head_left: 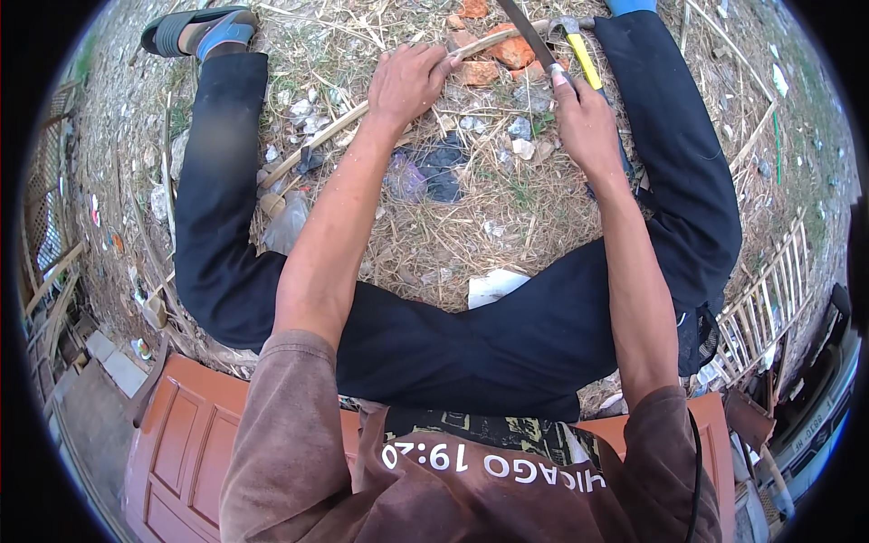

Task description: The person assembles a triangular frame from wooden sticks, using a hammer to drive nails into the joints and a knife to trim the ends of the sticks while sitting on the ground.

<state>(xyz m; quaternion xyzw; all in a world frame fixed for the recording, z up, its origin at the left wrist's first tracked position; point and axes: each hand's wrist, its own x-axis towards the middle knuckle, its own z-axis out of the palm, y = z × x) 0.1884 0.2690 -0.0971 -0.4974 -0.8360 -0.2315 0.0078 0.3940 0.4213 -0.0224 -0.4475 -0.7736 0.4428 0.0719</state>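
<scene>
My left hand (409,86) is closed round a long, thin strip of wood or bamboo (315,146), which slants from lower left to upper right above the ground. In my right hand (587,122) is a long knife (529,34), its dark blade pointing up and to the left. That blade meets or crosses the strip; whether it touches cannot be told. The knife's handle is mostly hidden by my fingers. Beside my right hand lies a claw hammer (584,61) with a yellow and black handle, its head near the strip's far end.
Broken orange brick pieces (513,52) lie under the strip between my hands. Dry straw, stones and plastic scraps (441,167) litter the ground between my legs. A slatted wooden rack (769,303) stands at right. Beneath me is a reddish-brown panelled board (195,425).
</scene>
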